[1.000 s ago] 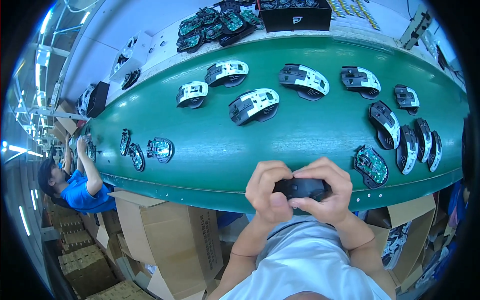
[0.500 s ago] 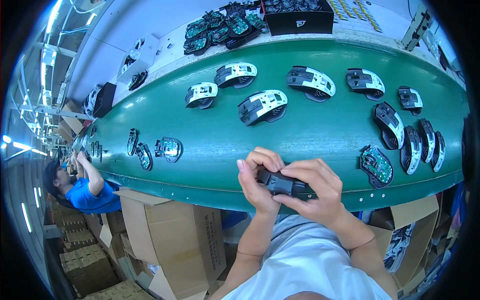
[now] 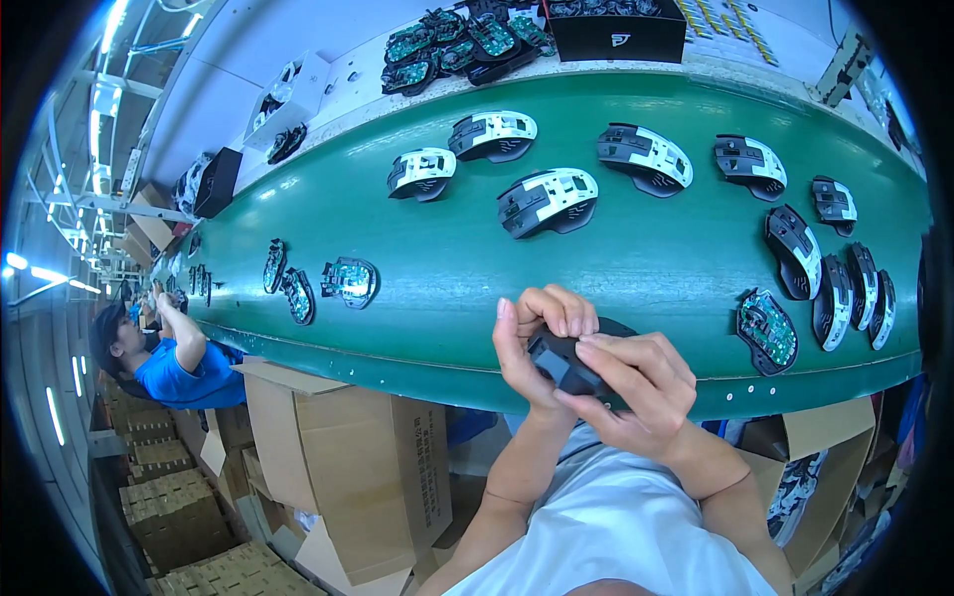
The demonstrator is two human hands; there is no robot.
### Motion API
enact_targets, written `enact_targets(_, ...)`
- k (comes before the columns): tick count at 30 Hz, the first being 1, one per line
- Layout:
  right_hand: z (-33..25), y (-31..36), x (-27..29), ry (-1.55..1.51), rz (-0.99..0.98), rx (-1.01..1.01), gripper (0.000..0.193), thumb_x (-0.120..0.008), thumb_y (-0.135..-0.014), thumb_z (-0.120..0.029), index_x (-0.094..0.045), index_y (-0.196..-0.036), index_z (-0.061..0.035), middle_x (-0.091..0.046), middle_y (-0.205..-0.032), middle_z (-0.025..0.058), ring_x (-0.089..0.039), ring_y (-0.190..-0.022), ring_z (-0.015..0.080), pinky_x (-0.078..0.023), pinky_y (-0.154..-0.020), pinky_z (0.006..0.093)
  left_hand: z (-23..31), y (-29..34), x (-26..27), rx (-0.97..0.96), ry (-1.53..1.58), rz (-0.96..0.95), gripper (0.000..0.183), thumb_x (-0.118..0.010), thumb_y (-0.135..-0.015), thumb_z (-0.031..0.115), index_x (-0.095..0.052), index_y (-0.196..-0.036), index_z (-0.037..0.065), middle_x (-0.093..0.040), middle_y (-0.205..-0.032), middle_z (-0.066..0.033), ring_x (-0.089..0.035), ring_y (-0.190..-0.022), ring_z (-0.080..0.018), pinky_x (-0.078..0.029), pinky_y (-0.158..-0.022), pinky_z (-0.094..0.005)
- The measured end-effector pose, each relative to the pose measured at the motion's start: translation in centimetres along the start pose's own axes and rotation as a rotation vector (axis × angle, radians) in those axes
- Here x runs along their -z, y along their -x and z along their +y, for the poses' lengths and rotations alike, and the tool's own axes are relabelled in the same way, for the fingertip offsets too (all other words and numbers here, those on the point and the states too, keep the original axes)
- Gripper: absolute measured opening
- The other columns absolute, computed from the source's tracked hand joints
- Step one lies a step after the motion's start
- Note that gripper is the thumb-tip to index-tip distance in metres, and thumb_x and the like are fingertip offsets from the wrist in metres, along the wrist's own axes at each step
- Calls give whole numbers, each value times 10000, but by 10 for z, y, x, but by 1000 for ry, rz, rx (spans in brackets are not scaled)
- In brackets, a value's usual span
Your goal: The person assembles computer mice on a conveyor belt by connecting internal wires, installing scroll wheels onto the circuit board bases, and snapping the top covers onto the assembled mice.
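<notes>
Close above the near edge of the bench, both hands grip a dark computer mouse [image 3: 564, 364]. My left hand [image 3: 529, 343] curls its fingers over the mouse's far side, thumb along its left end. My right hand [image 3: 644, 389] pinches it from the right, fingertips on top and thumb underneath. Part of the mouse is hidden by the fingers. To the right lies an open mouse base [image 3: 767, 333] with a green circuit board showing. Beyond my hands sits a black-and-white mouse [image 3: 549, 203] on the green surface.
More black-and-white mice [image 3: 646, 159] are spread over the green bench [image 3: 447, 258], with several clustered at right. Mouse bases [image 3: 350, 282] lie at left; others are piled on the back shelf beside a black box [image 3: 618, 38]. Cardboard boxes [image 3: 368, 477] stand below. A person in blue [image 3: 184, 368] works at left.
The mouse has been turned and tilted in my hands, showing more of its dark rounded body. The whole view has shifted a little, so bench items appear further right.
</notes>
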State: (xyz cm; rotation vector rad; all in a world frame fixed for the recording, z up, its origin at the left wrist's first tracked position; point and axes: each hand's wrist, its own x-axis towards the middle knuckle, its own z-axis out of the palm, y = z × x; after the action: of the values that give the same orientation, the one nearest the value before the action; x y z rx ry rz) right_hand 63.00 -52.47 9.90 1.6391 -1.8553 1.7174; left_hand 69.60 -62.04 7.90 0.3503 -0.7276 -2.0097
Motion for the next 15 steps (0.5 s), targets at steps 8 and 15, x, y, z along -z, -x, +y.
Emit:
enact_targets(8,-2,-8,-9,-49,-13,-134,519,-917,-656,-203,-715,-1106,-41,-697,-1076,95,-676,-956,293,-542,-848,402,1,-8,15,124,283,70,515,-282,-1075,421,-451,-730,78,-481,-729,-68,-457,-710,-199,-426,-693,-350)
enact_targets(15,9,1,-6,-22,-87,-54,535,-938,-613,-230,-728,-1070,-45,-700,-1034,96,-680,-883,279,-556,-720,363,10,-18,32,221,440,-93,455,-329,-1070,370,-489,-753,85,-502,-743,-57,-474,-734,-197,-425,-709,-350)
